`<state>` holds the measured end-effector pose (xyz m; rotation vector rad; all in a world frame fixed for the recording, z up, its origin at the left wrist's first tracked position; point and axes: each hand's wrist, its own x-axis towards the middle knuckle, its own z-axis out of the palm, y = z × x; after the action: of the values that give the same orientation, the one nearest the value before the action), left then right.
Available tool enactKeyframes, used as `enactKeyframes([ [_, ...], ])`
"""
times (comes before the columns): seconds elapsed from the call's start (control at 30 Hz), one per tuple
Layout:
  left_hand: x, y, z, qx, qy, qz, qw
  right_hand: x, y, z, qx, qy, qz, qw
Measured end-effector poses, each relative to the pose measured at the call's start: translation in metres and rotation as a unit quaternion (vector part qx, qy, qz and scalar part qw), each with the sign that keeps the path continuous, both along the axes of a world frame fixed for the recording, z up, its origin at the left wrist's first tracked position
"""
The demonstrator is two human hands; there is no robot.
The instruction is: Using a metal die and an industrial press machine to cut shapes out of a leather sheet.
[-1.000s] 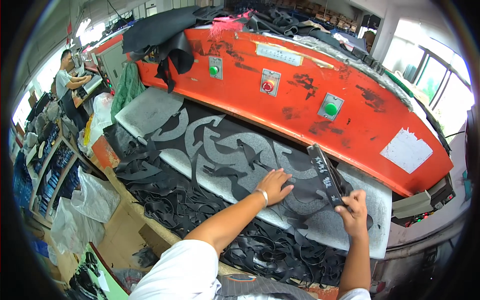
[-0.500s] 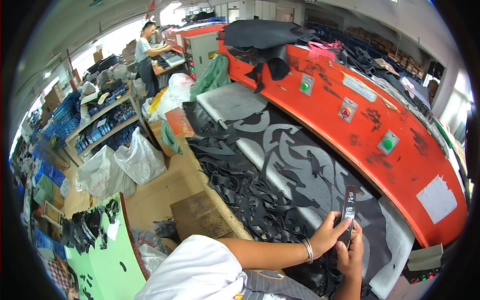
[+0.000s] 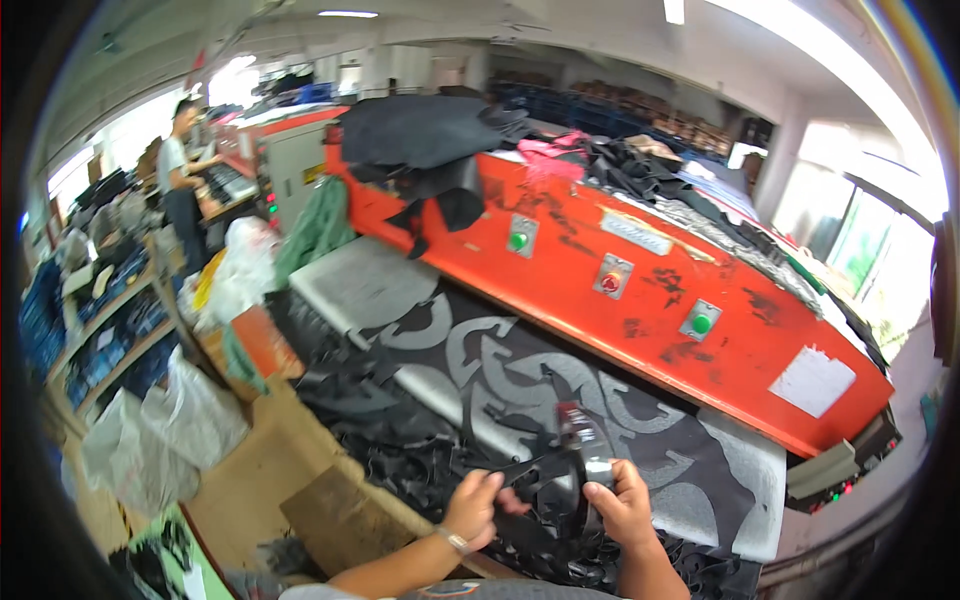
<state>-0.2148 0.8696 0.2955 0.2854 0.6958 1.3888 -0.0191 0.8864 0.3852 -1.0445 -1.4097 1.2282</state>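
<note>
My right hand [image 3: 626, 505] grips a narrow, curved cutting die [image 3: 575, 430], dark with a reddish-brown upper end and a shiny silvery patch by my thumb. It stands tilted upward over the near edge of the press bed. To its left is my left hand [image 3: 468, 515], apart from the die; its fingertips are smeared by motion, so I cannot tell whether they hold anything. Beneath and beyond my hands lies a black sheet material [image 3: 715, 465] with curved cutouts, on a pale grey cutting pad [image 3: 765, 505].
A red press beam [image 3: 560, 240] with green and red buttons spans the far side. Black scraps [image 3: 400, 450] heap along the near edge. White sacks [image 3: 190, 410] and a shelf [image 3: 115, 330] stand left. A person [image 3: 182, 180] works at another machine, far left.
My view has swung right. My hands, together on the die before, are now apart: the left has come off it leftward, and the right keeps hold.
</note>
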Motion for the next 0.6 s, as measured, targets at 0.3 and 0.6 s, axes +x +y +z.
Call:
enactKeyframes([
  [0.3,-0.255,0.028,-0.021,0.035,0.227,0.104,0.968,-0.082,0.062,0.017,0.084,0.025,-0.116,0.989],
  [0.6,-0.404,0.151,0.083,0.113,0.629,0.222,0.736,-0.023,0.198,0.203,0.382,-0.501,-0.223,0.744],
])
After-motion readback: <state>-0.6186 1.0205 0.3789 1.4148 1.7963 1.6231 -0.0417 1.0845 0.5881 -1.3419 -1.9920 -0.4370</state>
